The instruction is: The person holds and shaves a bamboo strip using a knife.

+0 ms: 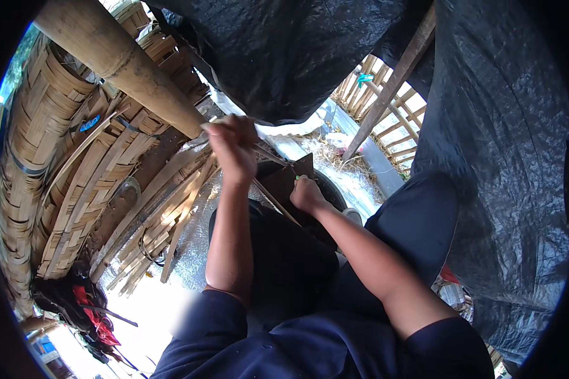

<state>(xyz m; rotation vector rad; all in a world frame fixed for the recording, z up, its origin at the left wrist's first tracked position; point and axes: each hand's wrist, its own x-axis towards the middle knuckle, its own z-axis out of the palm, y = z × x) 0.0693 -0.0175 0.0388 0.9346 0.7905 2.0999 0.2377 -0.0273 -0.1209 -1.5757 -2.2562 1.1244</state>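
My left hand [232,150] is raised in front of me, its fingers curled, beside the lower end of a thick bamboo pole [126,63]. What it grips, if anything, is hidden. Lower and to the right, my right hand [307,194] is closed in a fist, with a small green bit showing at its top. The rest of what it holds cannot be made out. Just behind that fist stands a dark flat piece [305,165] with a pointed corner. A dark round rim [332,192], perhaps of a tub, curves around beyond it, between my knees.
Woven bamboo panels [28,170] and a pile of split bamboo strips [164,234] lie to the left. Black plastic sheeting [487,158] hangs at the right and overhead. A slanted wooden pole [392,82] crosses near a bamboo lattice [401,126]. Dark and red cloth [95,316] lies lower left.
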